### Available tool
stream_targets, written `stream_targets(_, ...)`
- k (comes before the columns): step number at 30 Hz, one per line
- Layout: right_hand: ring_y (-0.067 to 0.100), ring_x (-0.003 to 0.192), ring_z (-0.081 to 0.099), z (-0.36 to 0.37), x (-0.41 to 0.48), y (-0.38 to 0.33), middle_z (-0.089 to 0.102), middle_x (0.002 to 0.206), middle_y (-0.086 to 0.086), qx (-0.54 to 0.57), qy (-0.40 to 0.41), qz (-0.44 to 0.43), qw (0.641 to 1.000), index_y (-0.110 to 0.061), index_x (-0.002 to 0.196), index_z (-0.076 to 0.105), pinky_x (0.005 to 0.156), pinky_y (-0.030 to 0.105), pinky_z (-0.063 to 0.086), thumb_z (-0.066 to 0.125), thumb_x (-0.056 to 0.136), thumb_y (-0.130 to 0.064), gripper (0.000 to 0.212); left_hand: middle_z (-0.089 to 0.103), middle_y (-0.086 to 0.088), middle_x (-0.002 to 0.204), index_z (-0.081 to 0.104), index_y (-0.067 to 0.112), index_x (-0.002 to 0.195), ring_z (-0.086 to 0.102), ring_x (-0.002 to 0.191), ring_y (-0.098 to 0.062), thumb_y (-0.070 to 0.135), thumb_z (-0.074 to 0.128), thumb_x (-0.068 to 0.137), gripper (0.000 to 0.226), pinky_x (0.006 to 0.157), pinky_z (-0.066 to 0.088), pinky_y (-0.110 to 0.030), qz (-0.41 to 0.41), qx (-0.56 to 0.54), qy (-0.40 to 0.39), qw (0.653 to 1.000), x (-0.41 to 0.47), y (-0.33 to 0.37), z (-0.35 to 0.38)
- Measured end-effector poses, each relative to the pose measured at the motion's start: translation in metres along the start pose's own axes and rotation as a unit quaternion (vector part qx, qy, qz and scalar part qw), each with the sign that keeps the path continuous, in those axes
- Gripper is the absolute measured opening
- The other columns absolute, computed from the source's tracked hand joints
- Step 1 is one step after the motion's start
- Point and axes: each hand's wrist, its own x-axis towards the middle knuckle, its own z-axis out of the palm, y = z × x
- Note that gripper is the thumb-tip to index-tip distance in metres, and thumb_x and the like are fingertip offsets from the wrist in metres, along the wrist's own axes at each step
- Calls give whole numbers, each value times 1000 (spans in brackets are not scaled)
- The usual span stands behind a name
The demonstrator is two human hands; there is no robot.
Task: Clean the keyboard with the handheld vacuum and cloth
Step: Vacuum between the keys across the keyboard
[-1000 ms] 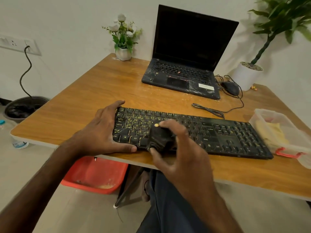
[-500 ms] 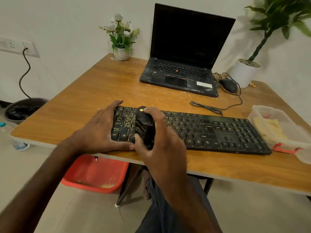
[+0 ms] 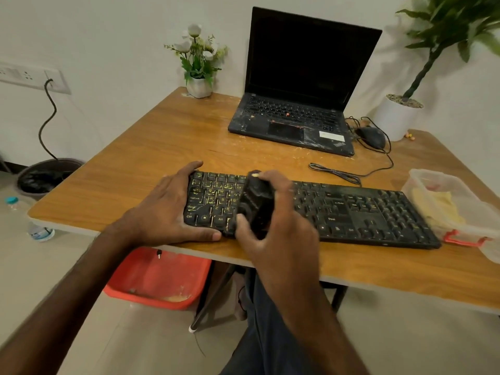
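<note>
The keyboard [image 3: 311, 209] is lying along the near edge of the table [image 3: 162, 147], its front side running just inside that edge. Behind it a broad stretch of bare wood is spreading toward the left edge and the far-left corner. The keyboard's right end is sitting just beside a clear plastic container [image 3: 470, 212] at the right edge, with a yellow cloth [image 3: 441, 207] lying inside it.

An open laptop [image 3: 303, 85] with a dark screen is standing at the far edge. A small pot of white flowers [image 3: 198, 63] is sitting to its left near the far-left corner. A mouse [image 3: 372, 136] is lying to its right, and a white plant pot [image 3: 396, 117] is standing beyond that. A bundled cable [image 3: 335, 173] is lying between laptop and keyboard, near the keyboard's back. A red basin [image 3: 159, 280] is sitting on the floor under the near edge.

The left hand [image 3: 167, 212] is gripping the keyboard's left end, thumb running along the front side and fingers reaching over the back corner. The right hand [image 3: 278, 239] is grasping the handheld vacuum [image 3: 255, 204], with fingers wrapping over its top and the thumb pressing its near side. The vacuum is resting on the keys of the keyboard's left half, just beside the left hand.

The keyboard is looking black, with yellowish marks showing across its left keys and plainer dark keys to the right. The vacuum is showing as small and black, with a pale spot at its far tip.
</note>
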Motion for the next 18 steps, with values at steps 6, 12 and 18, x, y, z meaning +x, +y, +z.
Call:
stream_targets(6,16,75,71,4,16,-6,68,99,-1,25,-14,1,1000,-36,134,23,59,34,61,74,86,-34,70,24,25,152,-1,42,155,29,140,11,43,99,50,145,119,31,-25,16,-210,-99,973,-2,-15,-17)
stream_targets(12,17,67,67,30,10,-40,68,85,0,-1,-3,-68,998,-27,136,32,54,30,58,80,80,-28,74,37,15,146,6,42,154,41,136,0,45,99,44,145,111,39,-23,27,-222,-52,973,0,-18,-10)
stream_targets(18,15,55,60,29,7,-41,61,69,-4,-83,21,-87,992,-23,136,36,42,24,48,81,76,-32,75,41,9,144,6,41,155,43,136,-9,55,98,42,147,114,37,-33,43,-192,-15,980,1,-23,-6)
